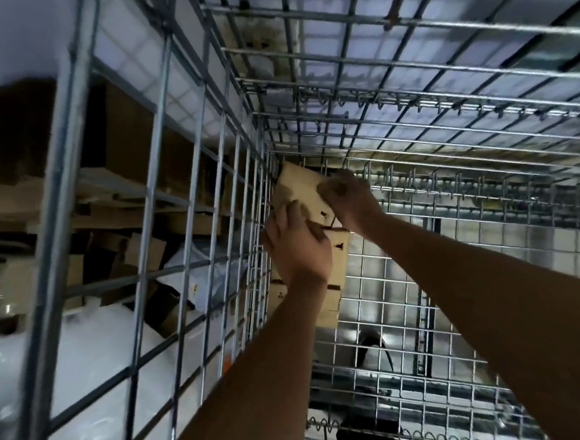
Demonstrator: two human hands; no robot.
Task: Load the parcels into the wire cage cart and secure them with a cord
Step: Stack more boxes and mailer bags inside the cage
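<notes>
Both arms reach deep into the galvanized wire cage cart (182, 179). Left hand (299, 250) and right hand (347, 198) both grip the top brown cardboard parcel (296, 188), tilted, in the far left corner against the mesh. More brown cardboard parcels (337, 278) are stacked directly beneath it.

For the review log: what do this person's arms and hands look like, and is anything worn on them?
Both forearms are bare as far as the frame shows, with no sleeves in view. The left hand and right hand wear no gloves. No watch, ring or wristband shows. The picture is blurred, so small details cannot be ruled out.
</notes>
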